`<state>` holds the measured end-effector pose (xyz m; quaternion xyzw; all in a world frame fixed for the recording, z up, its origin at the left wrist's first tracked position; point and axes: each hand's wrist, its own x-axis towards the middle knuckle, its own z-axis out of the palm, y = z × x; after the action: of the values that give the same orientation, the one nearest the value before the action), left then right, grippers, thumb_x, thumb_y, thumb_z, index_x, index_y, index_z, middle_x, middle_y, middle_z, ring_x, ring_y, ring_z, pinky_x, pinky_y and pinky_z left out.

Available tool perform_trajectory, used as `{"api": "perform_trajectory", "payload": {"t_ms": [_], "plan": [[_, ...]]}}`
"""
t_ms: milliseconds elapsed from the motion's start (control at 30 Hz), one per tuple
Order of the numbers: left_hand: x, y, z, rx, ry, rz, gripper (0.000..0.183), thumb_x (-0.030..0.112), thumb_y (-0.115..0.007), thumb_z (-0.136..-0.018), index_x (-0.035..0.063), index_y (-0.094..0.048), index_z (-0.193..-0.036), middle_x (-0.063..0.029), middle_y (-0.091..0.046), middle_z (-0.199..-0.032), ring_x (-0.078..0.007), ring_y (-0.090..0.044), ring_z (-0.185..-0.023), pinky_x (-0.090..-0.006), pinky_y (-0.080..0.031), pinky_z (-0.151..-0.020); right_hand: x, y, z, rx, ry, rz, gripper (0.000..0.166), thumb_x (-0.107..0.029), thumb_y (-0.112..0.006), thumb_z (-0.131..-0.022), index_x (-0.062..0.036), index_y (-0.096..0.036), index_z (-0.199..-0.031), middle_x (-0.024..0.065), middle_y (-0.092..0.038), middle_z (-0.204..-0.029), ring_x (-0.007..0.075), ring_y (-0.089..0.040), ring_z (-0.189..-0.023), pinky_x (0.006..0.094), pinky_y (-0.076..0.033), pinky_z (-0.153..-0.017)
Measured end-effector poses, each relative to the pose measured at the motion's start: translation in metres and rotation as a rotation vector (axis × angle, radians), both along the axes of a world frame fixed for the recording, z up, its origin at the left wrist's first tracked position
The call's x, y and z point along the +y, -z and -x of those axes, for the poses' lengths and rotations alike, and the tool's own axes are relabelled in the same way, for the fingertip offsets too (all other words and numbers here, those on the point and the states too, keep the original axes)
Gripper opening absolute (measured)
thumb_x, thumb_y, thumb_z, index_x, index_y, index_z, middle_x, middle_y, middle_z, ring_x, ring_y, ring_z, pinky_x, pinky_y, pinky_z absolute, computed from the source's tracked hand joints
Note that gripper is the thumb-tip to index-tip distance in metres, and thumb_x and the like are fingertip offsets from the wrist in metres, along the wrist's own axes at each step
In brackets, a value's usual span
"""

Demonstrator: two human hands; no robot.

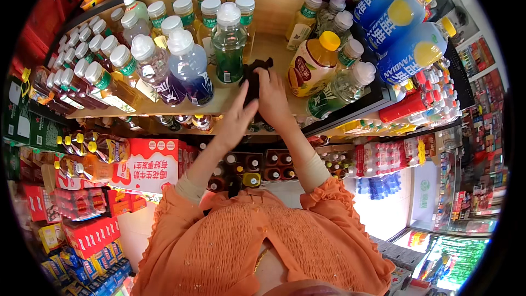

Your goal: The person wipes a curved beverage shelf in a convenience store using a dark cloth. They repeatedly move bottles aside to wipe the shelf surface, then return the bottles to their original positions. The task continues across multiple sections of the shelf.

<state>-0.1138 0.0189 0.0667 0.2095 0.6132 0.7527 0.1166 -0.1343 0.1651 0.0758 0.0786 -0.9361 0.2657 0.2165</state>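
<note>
A dark cloth [252,80] is bunched between my two hands above a wooden shelf [274,51]. My right hand [272,96] is closed over the cloth from the right. Against its left side lies my left hand [239,116], fingers extended; whether it grips the cloth I cannot tell. Just left of the cloth stands a clear bottle with a green label [229,49]. Farther left are a bottle with a blue label [191,70] and one with a purple label [158,72]. To the right stands a yellow-capped juice bottle [314,63].
Rows of silver-capped tea bottles [98,76] fill the shelf's left side. Large blue bottles [415,51] stand at the right beyond the dark shelf edge [353,109]. Below the shelf are crates of bottles [246,162] and a red and white carton [150,164].
</note>
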Motion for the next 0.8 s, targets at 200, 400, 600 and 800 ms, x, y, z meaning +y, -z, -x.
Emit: {"api": "perform_trajectory", "payload": {"t_ms": [200, 400, 600, 800], "plan": [[-0.063, 0.029, -0.054, -0.317, 0.202, 0.03, 0.038, 0.013, -0.05, -0.098, -0.0031, -0.047, -0.133, -0.013, -0.055, -0.131, -0.021, -0.056, -0.117, -0.0328, -0.044, -0.101, 0.016, 0.035, 0.127, 0.225, 0.424, -0.118, 0.037, -0.001, -0.055, -0.081, 0.0071, -0.046, -0.116, 0.0296, -0.05, -0.114, 0.0462, -0.049, -0.103, 0.0529, -0.041, -0.09], [-0.136, 0.069, -0.114, -0.479, -0.076, 0.054, 0.035, 0.011, -0.051, -0.097, -0.0024, -0.051, -0.129, -0.0132, -0.059, -0.125, -0.0222, -0.059, -0.112, -0.0322, -0.047, -0.097, 0.042, 0.023, 0.175, -0.001, 0.582, -0.086, 0.039, -0.01, -0.064, -0.077, 0.0062, -0.048, -0.108, 0.0279, -0.054, -0.101, 0.046, -0.054, -0.096, 0.0522, -0.045, -0.085], [-0.152, 0.084, -0.142, -0.559, -0.276, 0.035, 0.033, 0.012, -0.053, -0.096, -0.0011, -0.052, -0.127, -0.0109, -0.058, -0.124, -0.0201, -0.059, -0.11, -0.0318, -0.047, -0.095, 0.032, 0.009, 0.161, -0.059, 0.135, 0.393, 0.04, -0.015, -0.068, -0.071, -0.0056, -0.06, -0.109, 0.024, -0.065, -0.097, 0.0384, -0.063, -0.096, 0.042, -0.05, -0.083], [-0.125, 0.065, -0.108, -0.404, -0.099, 0.086, 0.038, 0.013, -0.052, -0.097, -0.0005, -0.046, -0.133, -0.0125, -0.056, -0.125, -0.022, -0.056, -0.115, -0.0347, -0.045, -0.099, 0.029, 0.003, 0.134, -0.041, 0.117, 0.486, 0.041, -0.012, -0.068, -0.071, -0.0061, -0.06, -0.111, 0.0218, -0.066, -0.1, 0.0382, -0.063, -0.096, 0.0413, -0.05, -0.084]]}}
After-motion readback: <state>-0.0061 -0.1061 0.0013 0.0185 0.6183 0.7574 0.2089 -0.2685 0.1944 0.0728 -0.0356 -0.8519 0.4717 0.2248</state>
